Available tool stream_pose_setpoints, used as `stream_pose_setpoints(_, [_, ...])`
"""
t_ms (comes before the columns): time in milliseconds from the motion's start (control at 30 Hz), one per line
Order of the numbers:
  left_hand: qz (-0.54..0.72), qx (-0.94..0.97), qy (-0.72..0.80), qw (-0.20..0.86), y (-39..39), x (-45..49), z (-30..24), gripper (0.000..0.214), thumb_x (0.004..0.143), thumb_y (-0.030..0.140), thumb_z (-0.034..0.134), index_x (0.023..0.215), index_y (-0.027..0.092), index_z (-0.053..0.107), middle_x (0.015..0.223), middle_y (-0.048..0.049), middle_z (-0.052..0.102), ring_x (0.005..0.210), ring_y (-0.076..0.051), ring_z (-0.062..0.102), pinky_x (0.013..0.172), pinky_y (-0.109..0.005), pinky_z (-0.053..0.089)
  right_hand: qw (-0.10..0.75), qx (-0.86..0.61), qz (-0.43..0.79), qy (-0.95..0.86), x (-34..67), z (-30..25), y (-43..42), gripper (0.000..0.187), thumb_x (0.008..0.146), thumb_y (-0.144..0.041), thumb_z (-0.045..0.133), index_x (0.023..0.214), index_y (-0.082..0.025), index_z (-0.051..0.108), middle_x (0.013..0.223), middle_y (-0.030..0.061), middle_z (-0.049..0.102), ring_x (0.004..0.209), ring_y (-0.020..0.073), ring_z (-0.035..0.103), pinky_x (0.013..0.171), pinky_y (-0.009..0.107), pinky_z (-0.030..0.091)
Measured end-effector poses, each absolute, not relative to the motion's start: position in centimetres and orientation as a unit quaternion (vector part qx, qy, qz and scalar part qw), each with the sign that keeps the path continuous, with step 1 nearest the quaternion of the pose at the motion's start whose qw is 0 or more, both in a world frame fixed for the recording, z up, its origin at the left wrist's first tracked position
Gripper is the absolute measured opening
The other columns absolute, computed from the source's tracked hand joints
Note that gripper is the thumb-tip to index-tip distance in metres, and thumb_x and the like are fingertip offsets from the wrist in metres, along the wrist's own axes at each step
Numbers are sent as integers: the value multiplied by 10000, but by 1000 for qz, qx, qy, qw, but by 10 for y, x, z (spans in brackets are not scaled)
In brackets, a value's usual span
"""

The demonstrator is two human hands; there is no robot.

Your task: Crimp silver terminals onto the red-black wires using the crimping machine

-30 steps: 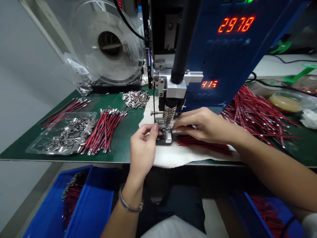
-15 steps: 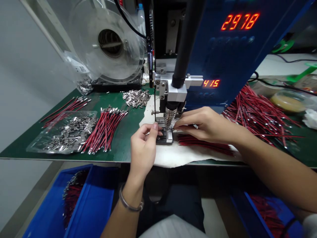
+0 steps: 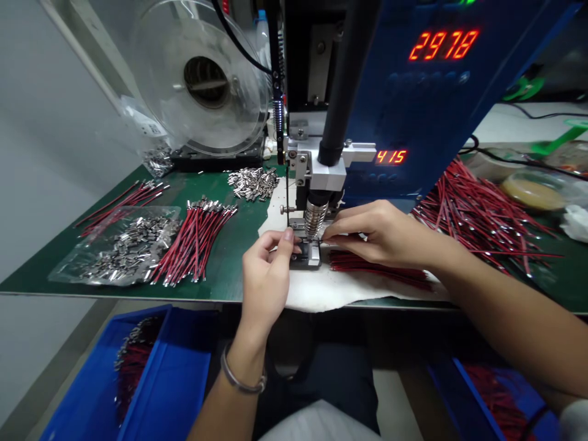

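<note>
My left hand is closed in a pinch at the left side of a small metal fixture. Whatever lies between its thumb and forefinger is too small to make out. On the right, my right hand pinches close to the same fixture, its fingertips hiding what they hold. Between the two hands, the machine's spring-wrapped metal tip points down at the fixture. Beneath my right hand lies a bundle of red and black wires on a white sheet.
Left on the green table are wires with metal ends, a clear bag of metal parts and a metal-part pile. More wires heap up beyond my right hand. Blue bins stand below. A blue machine rises behind.
Both hands keep nearly the same place at the fixture. The view has shifted slightly, and a green light now shows at the top of the blue machine.
</note>
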State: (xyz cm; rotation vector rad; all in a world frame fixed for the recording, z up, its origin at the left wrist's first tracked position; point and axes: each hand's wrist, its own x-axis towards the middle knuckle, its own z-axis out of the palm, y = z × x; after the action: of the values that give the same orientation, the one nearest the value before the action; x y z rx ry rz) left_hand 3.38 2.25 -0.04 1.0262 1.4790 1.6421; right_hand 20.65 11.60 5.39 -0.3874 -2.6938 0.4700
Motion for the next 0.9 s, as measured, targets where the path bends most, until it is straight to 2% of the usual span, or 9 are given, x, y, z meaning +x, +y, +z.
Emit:
stream_pose_setpoints(133, [640,393,570,334,23,35,-1,313,811,471,606,729,169,625,629,-28,607,535,-116,519,498,-234,381,193,-133,165,-958,206,54,116,158,861,-124,557,909,-130,708,769,49,672,648,107,589,612,210,436])
stream_pose_setpoints(233, [658,379,562,327,23,37,-1,305,830,461,586,752,169,626,673,-19,606,461,-76,413,452,-224,320,196,-133,162,-958,206,54,116,157,862,-135,554,889,-127,708,750,50,667,635,108,585,599,214,434])
stream_pose_setpoints(400, [700,354,527,327,12,38,5,261,872,412,550,782,178,620,642,24,503,417,-45,256,397,-211,205,203,-150,174,-952,207,55,114,127,832,-126,570,859,-133,694,749,49,671,638,108,582,604,214,440])
stream_pose_setpoints(533, [632,399,571,340,-11,47,8,220,883,377,549,848,188,657,708,-5,600,441,-49,337,413,-196,277,223,-136,207,-943,208,58,110,88,831,-169,590,790,-135,660,712,34,657,619,98,561,591,209,429])
stream_pose_setpoints(667, [563,441,552,429,-26,68,4,239,837,343,620,1019,198,677,727,-31,648,528,-102,503,496,-213,413,256,-69,264,-927,205,59,99,76,820,-154,614,759,-126,650,672,19,614,593,78,514,556,197,391])
stream_pose_setpoints(800, [593,418,522,448,-31,83,1,173,840,321,613,846,172,701,726,-44,667,626,-135,590,569,-222,473,261,-44,327,-907,198,55,86,87,835,-180,634,780,-120,667,636,10,606,539,64,488,503,188,360])
stream_pose_setpoints(900, [608,417,525,425,-35,78,3,150,841,295,613,854,183,711,736,-34,683,623,-132,601,572,-219,484,276,-44,326,-903,195,54,84,83,854,-170,615,825,-126,680,679,25,656,566,69,536,520,181,382])
